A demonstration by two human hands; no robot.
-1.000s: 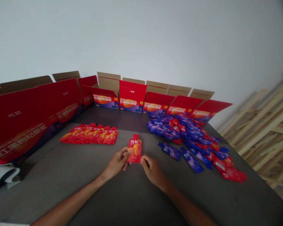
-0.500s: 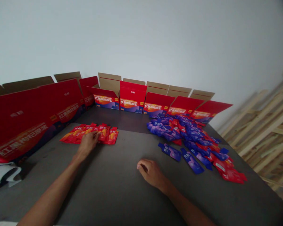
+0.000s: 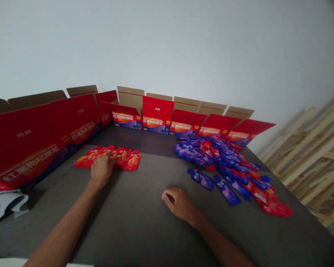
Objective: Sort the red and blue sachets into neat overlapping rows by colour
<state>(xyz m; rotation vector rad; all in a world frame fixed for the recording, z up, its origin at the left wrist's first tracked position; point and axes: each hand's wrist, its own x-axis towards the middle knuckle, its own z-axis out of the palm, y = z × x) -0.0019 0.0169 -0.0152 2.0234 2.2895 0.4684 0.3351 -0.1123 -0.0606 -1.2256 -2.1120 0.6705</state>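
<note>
Over a fanned row of red pouches (image 3: 133, 160) printed with orange fruit, my left hand (image 3: 101, 170) reaches with fingers partly stretched out and touching the middle pouches. It covers part of the row, and some fingertips are hidden. My right hand (image 3: 179, 204) rests on the grey table (image 3: 136, 218), loosely curled into a fist with nothing visible in it. Just right of that hand lie two loose purple pouches, a farther one (image 3: 202, 179) and a nearer one (image 3: 227, 190). Beyond them spreads a heap of mixed purple and red pouches (image 3: 222, 155).
Open red cartons (image 3: 157, 118) stand in a line along the back wall. More red cartons (image 3: 44, 137) line the left side. A crumpled white and grey piece (image 3: 9, 204) lies at the left edge. Wooden slats (image 3: 320, 155) stand beyond the table's right edge.
My left hand has shifted a little left along the red pouches, and its fingers look more stretched. The pouches keep their arrangement. My right hand stays put.
</note>
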